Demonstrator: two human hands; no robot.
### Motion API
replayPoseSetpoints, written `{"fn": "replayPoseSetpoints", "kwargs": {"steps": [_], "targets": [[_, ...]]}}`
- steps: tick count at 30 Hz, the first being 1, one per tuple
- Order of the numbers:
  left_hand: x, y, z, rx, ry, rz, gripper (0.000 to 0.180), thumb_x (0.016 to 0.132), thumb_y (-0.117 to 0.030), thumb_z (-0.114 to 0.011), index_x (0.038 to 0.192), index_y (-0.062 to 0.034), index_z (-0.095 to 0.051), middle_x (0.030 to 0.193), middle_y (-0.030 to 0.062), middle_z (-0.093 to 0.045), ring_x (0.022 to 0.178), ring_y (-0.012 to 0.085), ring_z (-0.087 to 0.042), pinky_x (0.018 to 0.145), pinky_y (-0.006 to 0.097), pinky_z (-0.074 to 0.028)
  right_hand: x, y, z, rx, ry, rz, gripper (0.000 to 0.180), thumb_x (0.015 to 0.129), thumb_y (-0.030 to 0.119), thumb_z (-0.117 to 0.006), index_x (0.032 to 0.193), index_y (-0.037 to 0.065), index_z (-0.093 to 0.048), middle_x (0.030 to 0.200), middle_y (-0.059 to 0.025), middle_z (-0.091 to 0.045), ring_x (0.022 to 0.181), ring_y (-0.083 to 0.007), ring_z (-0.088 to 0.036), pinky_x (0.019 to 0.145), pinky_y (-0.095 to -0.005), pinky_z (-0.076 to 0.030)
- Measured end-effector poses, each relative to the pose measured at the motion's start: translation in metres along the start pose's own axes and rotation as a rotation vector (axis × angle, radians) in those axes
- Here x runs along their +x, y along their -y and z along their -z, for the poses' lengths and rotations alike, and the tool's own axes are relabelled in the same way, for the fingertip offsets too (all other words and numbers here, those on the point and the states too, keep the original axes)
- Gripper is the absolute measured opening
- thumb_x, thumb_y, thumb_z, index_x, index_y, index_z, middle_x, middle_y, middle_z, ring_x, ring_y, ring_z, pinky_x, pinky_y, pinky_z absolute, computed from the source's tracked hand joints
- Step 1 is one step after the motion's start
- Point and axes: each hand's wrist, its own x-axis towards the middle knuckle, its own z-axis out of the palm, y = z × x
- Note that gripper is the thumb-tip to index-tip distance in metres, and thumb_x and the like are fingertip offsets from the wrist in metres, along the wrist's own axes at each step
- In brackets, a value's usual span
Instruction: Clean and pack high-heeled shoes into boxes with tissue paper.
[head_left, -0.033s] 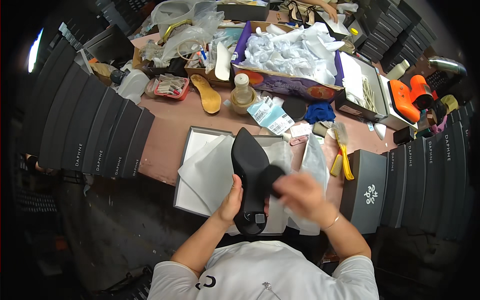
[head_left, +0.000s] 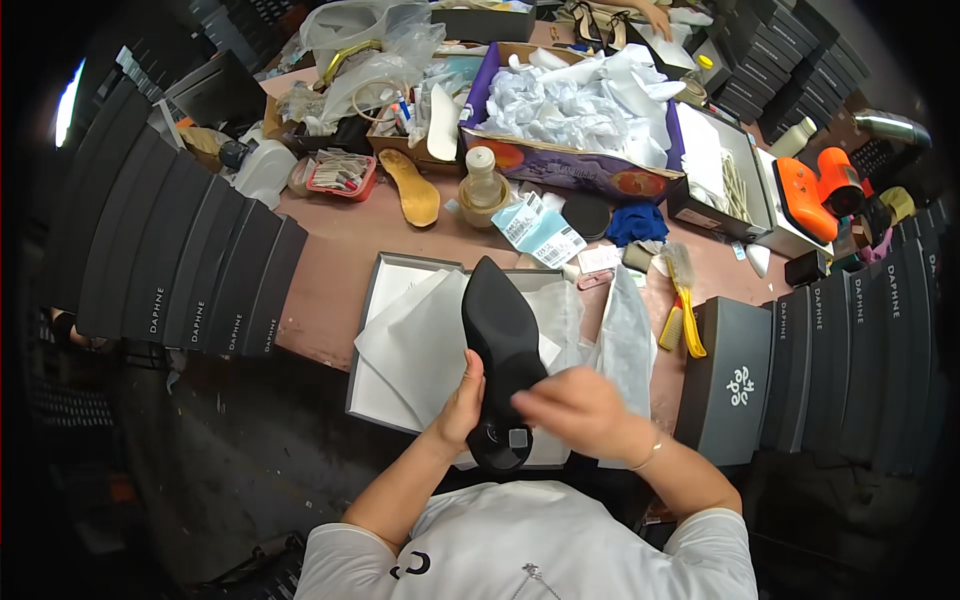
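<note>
A black pointed shoe [head_left: 500,325] is held sole up above an open shoe box [head_left: 357,395], its toe pointing away from me. My left hand [head_left: 462,408] grips its left side near the heel, thumb along the edge. A small clear square [head_left: 518,438] shows at the heel end. My right hand [head_left: 585,410] is closed at the shoe's right side, its fingertips blurred by motion. The dark round pad it carries blends into the black shoe. White tissue paper [head_left: 405,330] lies in the box under the shoe.
A purple carton [head_left: 570,165] of crumpled paper, a tan insole [head_left: 412,190] and a bottle [head_left: 483,180] stand beyond. A yellow-handled brush [head_left: 688,310] and grey box [head_left: 735,375] lie right. Dark boxes [head_left: 205,260] line the left. Another person's hand [head_left: 657,18] appears at the back.
My right hand has moved left and slightly down, against the shoe. The dark pad, seen apart from the shoe before, no longer stands out. My left hand and the shoe have hardly moved.
</note>
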Motion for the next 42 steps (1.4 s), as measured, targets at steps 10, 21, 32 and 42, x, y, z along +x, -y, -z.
{"fn": "replayPoseSetpoints", "kwargs": {"steps": [10,21,32,42], "targets": [[-0.018,0.013,-0.014,0.172,-0.242,-0.120,0.079,0.091,-0.074,-0.019,0.107,-0.0055,-0.055,0.082,0.0069,-0.061,0.068,0.0156,-0.064,0.060,0.026,-0.054,-0.027,0.057,-0.046,0.120,-0.030,-0.047,0.025,0.070,0.001,-0.071,0.094,0.006,-0.068,0.080,-0.0064,-0.059,0.069,-0.0245,-0.057,0.060,-0.0341,-0.047],[-0.009,-0.004,-0.043,0.052,0.030,-0.073,0.077,0.090,-0.075,-0.021,0.110,-0.0079,-0.054,0.089,0.0090,-0.061,0.075,0.0199,-0.065,0.064,0.031,-0.055,-0.021,-0.057,0.046,-0.531,-0.432,-0.443,0.032,0.085,0.015,-0.068,0.115,0.003,-0.062,0.120,-0.0168,-0.060,0.108,-0.0344,-0.056,0.093,-0.0425,-0.042],[0.007,-0.002,-0.053,-0.226,-0.222,-0.393,0.061,0.090,-0.067,-0.047,0.091,-0.0060,-0.056,0.080,0.0085,-0.062,0.087,0.0189,-0.063,0.088,0.037,-0.051,-0.085,0.082,-0.038,1.122,-0.202,-0.787,0.067,0.078,0.009,-0.078,0.134,0.004,-0.041,0.130,-0.0086,-0.048,0.124,-0.0180,-0.046,0.100,-0.0323,-0.040],[-0.034,-0.021,0.004,0.028,-0.012,-0.168,0.087,0.087,-0.069,-0.050,0.141,-0.0022,-0.035,0.130,0.0196,-0.053,0.120,0.0309,-0.054,0.103,0.044,-0.042,-0.016,0.087,0.035,0.261,0.210,-0.105,0.057,0.071,0.013,-0.081,0.122,0.004,-0.058,0.099,-0.0110,-0.059,0.091,-0.0268,-0.056,0.083,-0.0356,-0.046]]}}
